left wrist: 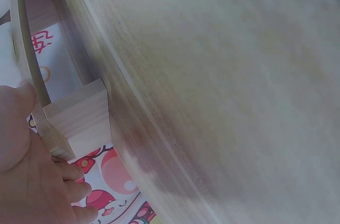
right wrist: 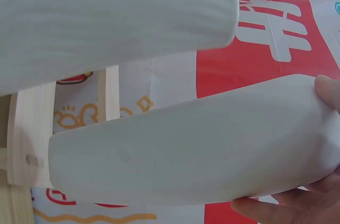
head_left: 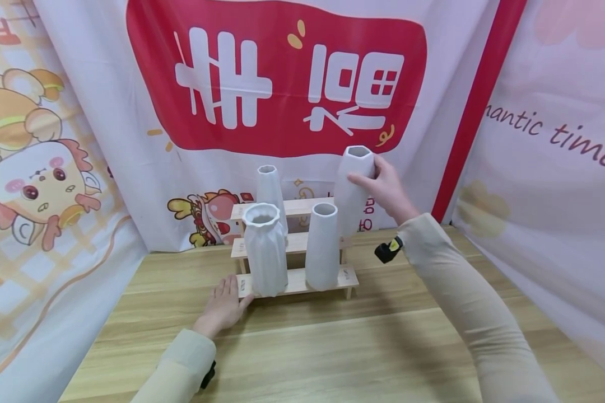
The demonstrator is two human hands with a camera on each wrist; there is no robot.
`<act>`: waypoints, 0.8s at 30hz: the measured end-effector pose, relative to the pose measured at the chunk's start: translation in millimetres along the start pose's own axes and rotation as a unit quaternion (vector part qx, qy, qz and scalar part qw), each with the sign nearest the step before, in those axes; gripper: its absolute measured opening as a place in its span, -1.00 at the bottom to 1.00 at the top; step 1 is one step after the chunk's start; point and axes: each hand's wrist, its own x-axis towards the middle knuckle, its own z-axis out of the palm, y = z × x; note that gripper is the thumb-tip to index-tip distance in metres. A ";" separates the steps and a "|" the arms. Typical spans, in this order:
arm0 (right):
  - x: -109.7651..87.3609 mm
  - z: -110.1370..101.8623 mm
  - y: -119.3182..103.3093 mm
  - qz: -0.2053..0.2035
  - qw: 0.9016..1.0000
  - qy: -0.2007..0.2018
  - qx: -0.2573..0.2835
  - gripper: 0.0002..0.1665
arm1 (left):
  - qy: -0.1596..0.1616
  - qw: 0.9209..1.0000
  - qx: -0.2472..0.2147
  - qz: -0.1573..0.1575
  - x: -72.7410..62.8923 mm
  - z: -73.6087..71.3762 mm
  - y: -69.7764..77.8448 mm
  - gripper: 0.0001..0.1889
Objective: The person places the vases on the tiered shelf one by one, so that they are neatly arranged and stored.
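Observation:
A white faceted vase [head_left: 350, 193] with an angular mouth is gripped near its top by my right hand [head_left: 385, 187], thumb on the near side. In the right wrist view, the base of this vase [right wrist: 186, 144] is beside the end of a wooden step; whether they touch is unclear. My left hand [head_left: 224, 308] holds the left front corner of the three-step wooden stand [head_left: 296, 282], its thumb against the front edge in the left wrist view. A ruffled-rim white vase [head_left: 265, 252] and a smooth tapered vase [head_left: 322, 249] stand on the lowest step.
A slim white vase [head_left: 269, 193] stands farther back on the stand, partly hidden by the ruffled one. Wood-grain table [head_left: 302, 352] lies under the stand. Printed cloth [head_left: 287, 78] hangs behind and at both sides.

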 end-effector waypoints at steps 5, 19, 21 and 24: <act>3.3 11.3 0.6 0.002 1.000 -0.003 0.013 -0.16 | 0.003 1.000 0.006 0.003 -1.3 -0.9 0.8 -0.20; 8.1 37.9 -0.8 0.012 1.000 -0.018 0.020 -0.18 | 0.006 1.000 0.011 0.006 -0.3 1.8 -0.5 -0.20; 9.5 41.8 -1.0 0.015 1.000 -0.017 0.017 -0.19 | 0.005 1.000 0.011 0.005 -0.3 1.4 -0.3 -0.20; 11.7 47.6 -0.7 0.020 1.000 -0.015 0.013 -0.20 | 0.005 1.000 0.009 0.004 -0.4 0.4 0.4 -0.20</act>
